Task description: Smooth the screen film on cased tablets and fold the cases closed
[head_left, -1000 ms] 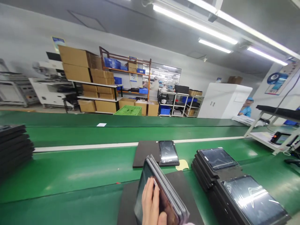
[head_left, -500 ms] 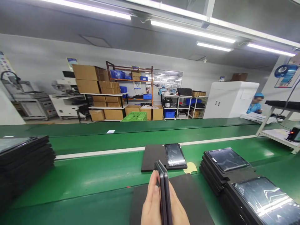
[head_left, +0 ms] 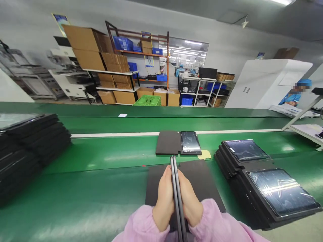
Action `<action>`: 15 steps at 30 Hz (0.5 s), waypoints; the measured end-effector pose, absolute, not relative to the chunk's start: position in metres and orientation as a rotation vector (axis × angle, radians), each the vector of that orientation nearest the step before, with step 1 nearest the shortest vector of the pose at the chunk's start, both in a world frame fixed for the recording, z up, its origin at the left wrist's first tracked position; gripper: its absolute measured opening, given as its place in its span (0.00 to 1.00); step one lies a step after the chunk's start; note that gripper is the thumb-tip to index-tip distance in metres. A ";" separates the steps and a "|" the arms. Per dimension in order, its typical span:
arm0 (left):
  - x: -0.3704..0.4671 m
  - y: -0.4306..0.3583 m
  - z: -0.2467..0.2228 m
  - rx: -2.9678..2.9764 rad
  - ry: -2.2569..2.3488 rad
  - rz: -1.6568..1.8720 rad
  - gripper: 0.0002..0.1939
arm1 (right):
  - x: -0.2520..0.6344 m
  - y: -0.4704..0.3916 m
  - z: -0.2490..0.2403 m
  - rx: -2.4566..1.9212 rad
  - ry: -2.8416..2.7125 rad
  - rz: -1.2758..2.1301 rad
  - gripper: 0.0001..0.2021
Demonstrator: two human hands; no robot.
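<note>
Two thin dark tablets (head_left: 177, 198) stand on edge, face to face, between my hands. My left hand (head_left: 164, 195) presses flat against the left one, and my right hand (head_left: 189, 198) against the right one. Only their narrow edges show; the outer faces are mostly hidden by my palms. Beneath them lies a dark foam sheet (head_left: 202, 181) on the green belt. Just beyond sits a foam tray (head_left: 168, 143) with a tablet (head_left: 190, 142) in its right half. A pale yellow scrap (head_left: 205, 154) lies beside that tray.
On the right, stacked black foam trays (head_left: 227, 164) carry a tablet (head_left: 247, 150) and a nearer film-covered tablet (head_left: 282, 188). Another tall stack (head_left: 32, 144) stands at left. A white-topped stand (head_left: 306, 132) is at far right. Beyond the green belt (head_left: 101, 154), a co-worker (head_left: 294, 95) is near a cabinet.
My view has tilted down, bringing my pink sleeves into sight. The two tablets stay gripped between my palms, now more exactly edge-on and lined up with each other.
</note>
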State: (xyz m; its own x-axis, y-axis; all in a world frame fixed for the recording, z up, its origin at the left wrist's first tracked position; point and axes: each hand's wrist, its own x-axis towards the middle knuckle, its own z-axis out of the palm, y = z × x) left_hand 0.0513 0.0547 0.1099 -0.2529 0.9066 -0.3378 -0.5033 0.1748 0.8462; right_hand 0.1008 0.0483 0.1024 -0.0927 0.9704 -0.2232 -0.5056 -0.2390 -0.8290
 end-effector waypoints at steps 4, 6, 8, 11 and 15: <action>0.047 0.056 0.091 0.426 1.197 1.425 0.17 | 0.102 0.051 0.080 -1.074 -0.662 1.548 0.21; 0.046 0.056 0.084 0.411 1.197 1.413 0.16 | 0.103 0.050 0.070 -1.152 -0.634 1.515 0.28; 0.044 0.055 0.079 0.410 1.193 1.395 0.15 | 0.104 0.046 0.061 -1.186 -0.664 1.454 0.32; 0.043 0.055 0.071 0.445 1.177 1.368 0.12 | 0.105 0.038 0.051 -1.140 -0.850 1.284 0.27; 0.039 0.055 0.056 0.557 1.139 1.331 0.08 | 0.112 0.023 0.042 -0.902 -1.258 1.012 0.17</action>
State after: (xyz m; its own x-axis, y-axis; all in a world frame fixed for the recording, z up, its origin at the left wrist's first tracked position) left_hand 0.0390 0.0549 0.0559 -0.1478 0.9357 -0.3204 -0.4611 0.2214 0.8593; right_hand 0.1120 0.0235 0.0416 0.0288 0.9490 0.3140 -0.1034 0.3153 -0.9434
